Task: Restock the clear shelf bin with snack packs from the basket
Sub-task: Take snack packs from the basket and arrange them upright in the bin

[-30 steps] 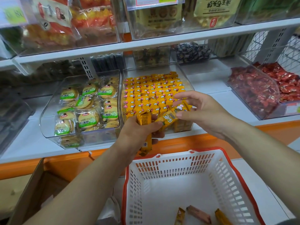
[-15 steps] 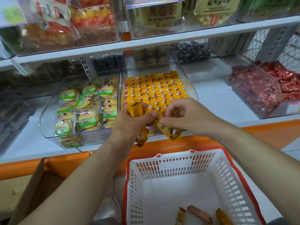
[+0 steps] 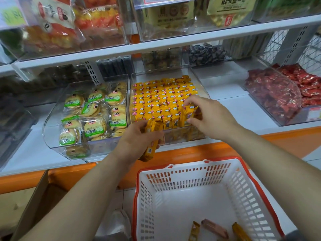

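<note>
Nearest you, at 6 o'clock, the white basket (image 3: 199, 176) holds three loose packs (image 3: 214, 227) on its floor. Above it your left hand (image 3: 137, 141) has its grip clamped on a bunch of yellow snack packs (image 3: 150, 150). At 12 o'clock the clear shelf bin (image 3: 199, 79) is filled with yellow rows. Your right hand (image 3: 210, 115), over the basket side half a second ago, now pinches one pack (image 3: 189, 113) into the bin's front row.
</note>
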